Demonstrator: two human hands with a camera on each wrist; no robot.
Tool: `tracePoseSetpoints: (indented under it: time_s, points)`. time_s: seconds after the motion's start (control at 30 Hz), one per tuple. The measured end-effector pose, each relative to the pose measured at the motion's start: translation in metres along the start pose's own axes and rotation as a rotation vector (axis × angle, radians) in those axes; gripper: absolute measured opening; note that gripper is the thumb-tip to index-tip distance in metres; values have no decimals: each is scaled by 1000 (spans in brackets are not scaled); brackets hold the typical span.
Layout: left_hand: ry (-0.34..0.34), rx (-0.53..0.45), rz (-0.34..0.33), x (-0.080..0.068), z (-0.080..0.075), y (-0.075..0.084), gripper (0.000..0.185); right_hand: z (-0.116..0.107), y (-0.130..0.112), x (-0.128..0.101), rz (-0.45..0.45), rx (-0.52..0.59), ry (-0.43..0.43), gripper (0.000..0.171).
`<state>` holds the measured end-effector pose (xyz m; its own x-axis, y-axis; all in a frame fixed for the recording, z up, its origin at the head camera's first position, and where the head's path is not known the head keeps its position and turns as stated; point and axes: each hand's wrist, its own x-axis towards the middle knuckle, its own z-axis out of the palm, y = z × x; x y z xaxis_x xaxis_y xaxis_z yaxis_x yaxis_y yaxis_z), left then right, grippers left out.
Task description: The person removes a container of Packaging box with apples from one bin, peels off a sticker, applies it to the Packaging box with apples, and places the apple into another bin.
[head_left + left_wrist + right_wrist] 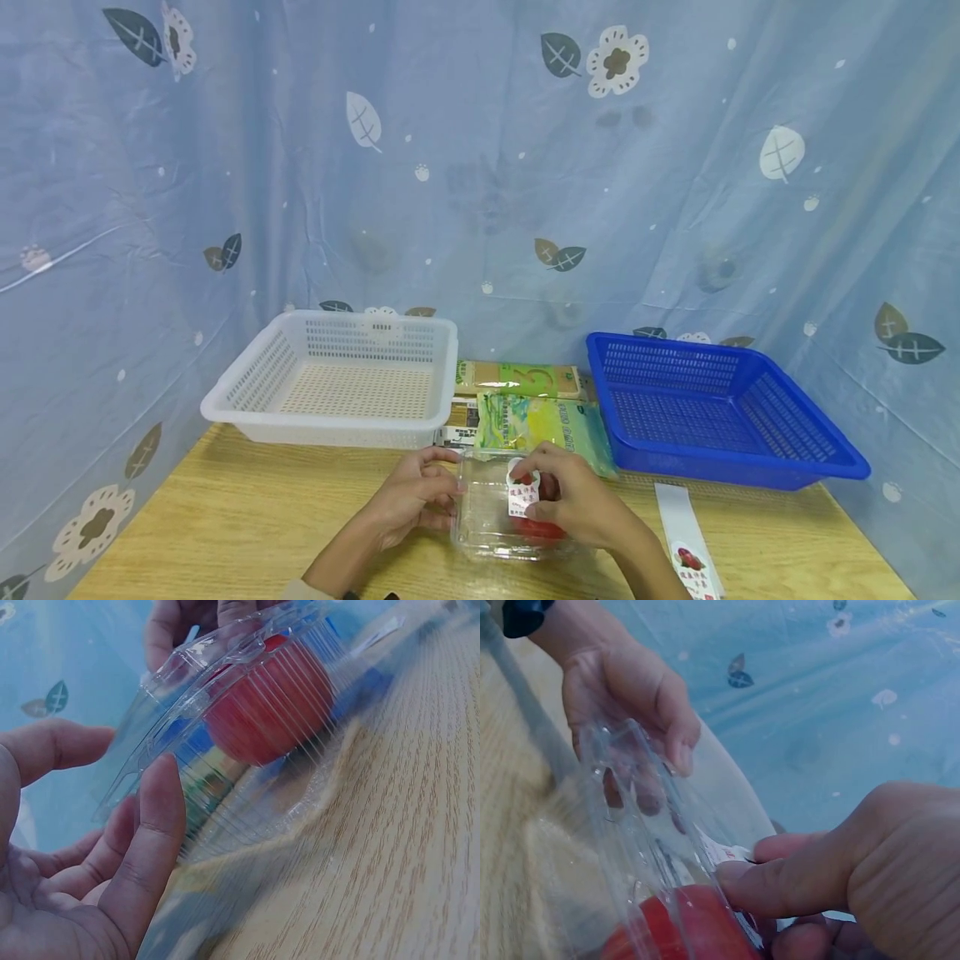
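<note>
A clear plastic clamshell box [487,508] lies on the wooden table [247,517] near its front edge, with a red round fruit [542,528] inside. My left hand [415,497] grips the box's left side, thumb over the top edge. My right hand [579,502] pinches a white and red label [522,493] on the lid. In the left wrist view my fingers [146,840] lie against the box rim [195,712], with the fruit [270,705] behind it. The right wrist view shows my thumb and forefinger [780,881] on the label [721,853] above the fruit [690,930].
A white basket [262,400] stands at the back left and a blue basket [622,433] at the back right. Between them lie a long green packet [517,379] and a green bag [543,421]. A strip of labels [686,533] lies to the right. Blue curtains enclose the table.
</note>
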<state>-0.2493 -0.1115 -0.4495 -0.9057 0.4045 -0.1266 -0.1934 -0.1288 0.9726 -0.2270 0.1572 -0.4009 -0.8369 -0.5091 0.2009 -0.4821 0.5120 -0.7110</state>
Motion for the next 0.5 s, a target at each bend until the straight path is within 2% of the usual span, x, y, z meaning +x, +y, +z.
tracePoseSetpoints:
  time_s: [0.1, 0.27, 0.5]
  points:
    - [-1, -3, -2, 1, 1, 0, 60, 0, 2, -1, 9, -10, 13, 34]
    - [0, -2, -8, 0, 2, 1, 60, 8, 4, 1, 17, -53, 117, 28]
    - [18, 7, -7, 1, 2, 0, 60, 23, -4, 9, 72, -224, 261, 14]
